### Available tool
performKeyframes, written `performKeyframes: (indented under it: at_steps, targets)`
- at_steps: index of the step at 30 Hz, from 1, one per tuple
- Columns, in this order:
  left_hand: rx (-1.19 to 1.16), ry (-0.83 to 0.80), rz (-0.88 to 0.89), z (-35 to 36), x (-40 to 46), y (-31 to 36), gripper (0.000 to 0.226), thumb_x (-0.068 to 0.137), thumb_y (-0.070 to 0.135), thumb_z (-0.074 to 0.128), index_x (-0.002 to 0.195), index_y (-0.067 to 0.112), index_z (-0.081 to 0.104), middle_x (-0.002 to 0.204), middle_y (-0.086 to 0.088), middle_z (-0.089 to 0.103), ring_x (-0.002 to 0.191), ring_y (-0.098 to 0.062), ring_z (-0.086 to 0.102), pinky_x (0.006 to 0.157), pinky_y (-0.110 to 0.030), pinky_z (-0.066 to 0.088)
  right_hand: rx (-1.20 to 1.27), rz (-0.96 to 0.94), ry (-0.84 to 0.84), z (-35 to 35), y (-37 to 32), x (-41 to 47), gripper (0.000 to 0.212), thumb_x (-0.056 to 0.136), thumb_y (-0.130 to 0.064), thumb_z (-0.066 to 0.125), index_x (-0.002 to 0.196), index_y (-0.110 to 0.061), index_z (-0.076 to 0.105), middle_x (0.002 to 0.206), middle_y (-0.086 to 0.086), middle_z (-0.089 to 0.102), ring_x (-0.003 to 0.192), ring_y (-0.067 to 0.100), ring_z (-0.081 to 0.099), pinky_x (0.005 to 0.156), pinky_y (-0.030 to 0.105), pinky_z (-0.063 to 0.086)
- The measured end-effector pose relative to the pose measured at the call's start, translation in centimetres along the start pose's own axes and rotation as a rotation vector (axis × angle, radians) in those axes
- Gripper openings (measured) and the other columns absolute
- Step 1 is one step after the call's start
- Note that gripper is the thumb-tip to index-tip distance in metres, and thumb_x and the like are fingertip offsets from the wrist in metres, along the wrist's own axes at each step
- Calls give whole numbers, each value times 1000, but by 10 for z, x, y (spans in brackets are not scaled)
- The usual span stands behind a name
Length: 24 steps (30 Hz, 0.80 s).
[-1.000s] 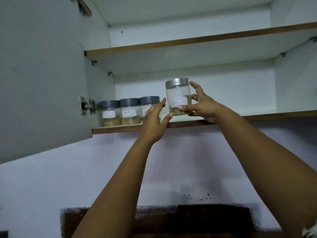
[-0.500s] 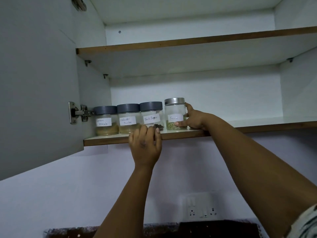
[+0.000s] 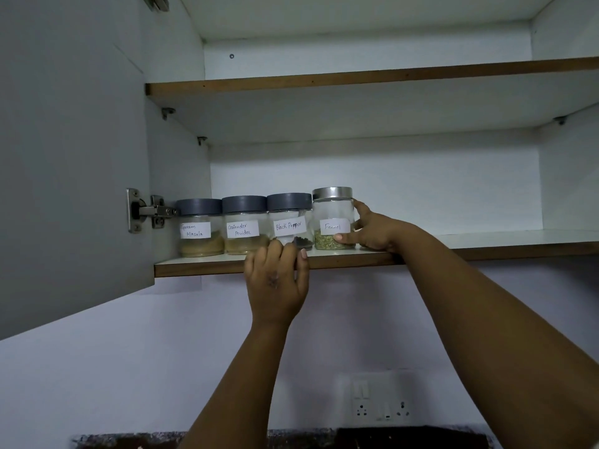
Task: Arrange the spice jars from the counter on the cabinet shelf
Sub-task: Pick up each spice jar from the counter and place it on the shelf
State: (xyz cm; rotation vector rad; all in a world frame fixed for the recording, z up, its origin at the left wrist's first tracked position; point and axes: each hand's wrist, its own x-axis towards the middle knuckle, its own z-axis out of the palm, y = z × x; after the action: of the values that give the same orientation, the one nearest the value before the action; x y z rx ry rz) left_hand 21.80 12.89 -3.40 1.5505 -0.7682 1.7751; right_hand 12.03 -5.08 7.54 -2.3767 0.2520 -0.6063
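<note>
Clamped round the Fennel jar [image 3: 332, 218], my right hand [image 3: 376, 233]: thumb low in front, fingers behind. It's standing on the lower shelf [image 3: 201, 264], just beside the Black Pepper jar [image 3: 289, 222]. Smooth glass, nearly empty, so likely light and breakable; best held by the body, not the steel lid [image 3: 332, 192]. Meanwhile my left hand [image 3: 275, 280] hooks the shelf edge

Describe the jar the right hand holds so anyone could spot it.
On the open cabinet's lower shelf, four spice jars stand in a row at the left. The rightmost jar, in the right hand, is labelled Fennel and alone has a shiny silver lid; its neighbours' lids are dark grey.
</note>
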Motion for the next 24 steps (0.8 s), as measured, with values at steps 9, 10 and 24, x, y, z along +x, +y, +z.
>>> performKeyframes:
  at_steps: [9,10,24]
  targets:
    - [10,-44,-30,-4,2,3,25,97,28,44,84,14,60,82,-2,56,76,-20,48,79,-33,35,-18,73,-19,-2,-3,-3,120,78,-43,77,154,-20,-14,153,8,37,137,26,38,99,28,31]
    - [16,-53,-32,-5,2,3,25,97,28,44,84,14,60,82,-2,55,76,-20,48,79,-33,35,-21,80,-20,-2,-4,-4,125,76,-44,79,154,-19,-15,154,7,36,138,26,37,98,28,31]
    - [59,-117,-40,-8,2,6,30,98,30,38,87,14,60,84,-3,53,77,-20,47,80,-33,34,-133,68,19,1,-4,-5,111,79,-39,78,153,-10,0,150,12,39,133,29,42,105,36,36]
